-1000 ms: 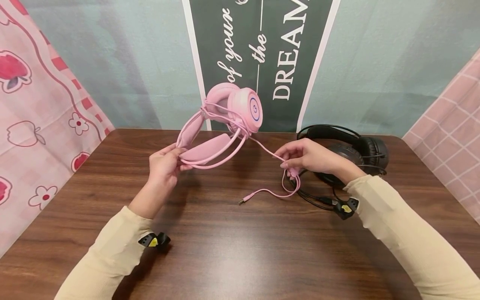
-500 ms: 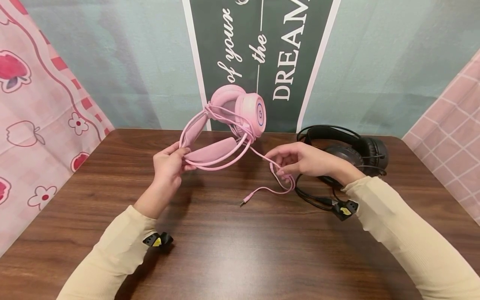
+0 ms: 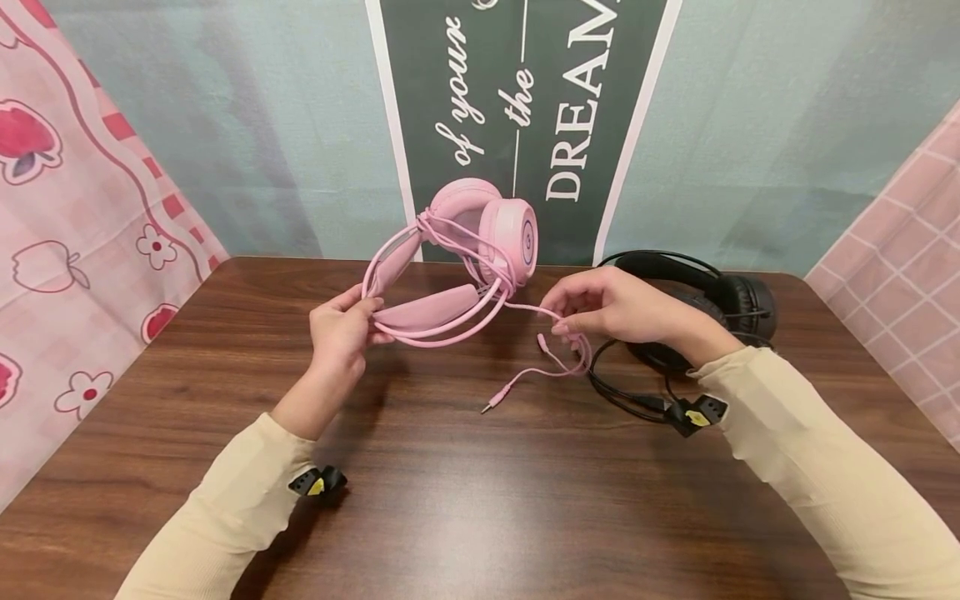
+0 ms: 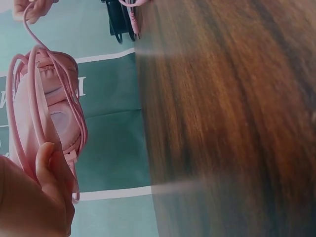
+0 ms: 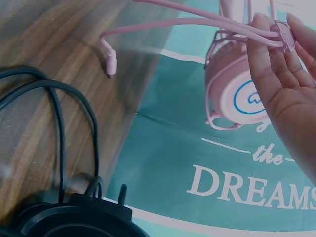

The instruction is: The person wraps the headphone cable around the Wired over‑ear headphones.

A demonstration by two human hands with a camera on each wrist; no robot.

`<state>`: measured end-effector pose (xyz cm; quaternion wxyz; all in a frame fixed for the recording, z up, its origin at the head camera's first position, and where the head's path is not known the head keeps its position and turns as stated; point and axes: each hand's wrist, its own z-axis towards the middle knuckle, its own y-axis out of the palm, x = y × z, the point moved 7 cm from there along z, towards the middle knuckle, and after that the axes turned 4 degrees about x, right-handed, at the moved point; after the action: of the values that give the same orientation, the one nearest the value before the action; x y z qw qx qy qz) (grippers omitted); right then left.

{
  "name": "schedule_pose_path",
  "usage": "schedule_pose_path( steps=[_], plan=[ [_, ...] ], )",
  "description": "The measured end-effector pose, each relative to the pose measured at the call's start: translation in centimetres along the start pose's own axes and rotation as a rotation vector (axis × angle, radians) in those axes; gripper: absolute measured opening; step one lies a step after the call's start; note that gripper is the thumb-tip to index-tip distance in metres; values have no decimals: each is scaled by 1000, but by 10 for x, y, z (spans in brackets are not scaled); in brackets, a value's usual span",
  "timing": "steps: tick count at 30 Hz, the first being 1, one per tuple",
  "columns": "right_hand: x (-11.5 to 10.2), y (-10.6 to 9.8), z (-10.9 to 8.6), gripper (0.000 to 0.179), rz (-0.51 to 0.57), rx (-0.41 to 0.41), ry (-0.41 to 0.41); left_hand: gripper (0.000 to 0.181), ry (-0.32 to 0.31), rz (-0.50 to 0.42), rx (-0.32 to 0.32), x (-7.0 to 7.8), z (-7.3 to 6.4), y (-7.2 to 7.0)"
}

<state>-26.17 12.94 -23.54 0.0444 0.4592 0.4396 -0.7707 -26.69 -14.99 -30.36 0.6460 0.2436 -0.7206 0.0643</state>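
Pink headphones (image 3: 510, 237) are held tilted over the back of the table, earcups toward the wall. My left hand (image 3: 341, 329) grips their headband, thumb on top in the left wrist view. Pink cable is looped round the headband and earcups. From there a strand of the pink cable (image 5: 197, 22) runs to my right hand (image 3: 618, 308). In the right wrist view the fingers pinch a small pink cable splitter (image 5: 285, 37). Two cable ends hang below that hand, one with a bare metal audio plug (image 3: 498, 396).
Black headphones (image 3: 738, 304) lie on the wooden table (image 3: 480, 500) at the back right, partly behind the right hand. Their black cable (image 3: 618, 396) loops in front of them. A fabric wall with a lettered banner (image 3: 525, 100) stands directly behind the table.
The pink headphones and my left hand have shifted slightly right and down. My right hand moved left, then rose a little. A second pink cable end has come into view below it.
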Motion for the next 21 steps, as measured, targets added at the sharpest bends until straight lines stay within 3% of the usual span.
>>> schedule_pose_path(
  steps=[9, 16, 21],
  plan=[
    [-4, -14, 0, 5, -21, 96, 6, 36, 40, 75, -51, 6, -5, 1],
    [0, -16, -1, 3, -40, 109, 64, 37, 122, 206, -119, 17, -9, 2],
    [1, -17, -1, 3, -61, 131, 75, 39, 128, 244, -161, 21, -11, 2]
  ],
)
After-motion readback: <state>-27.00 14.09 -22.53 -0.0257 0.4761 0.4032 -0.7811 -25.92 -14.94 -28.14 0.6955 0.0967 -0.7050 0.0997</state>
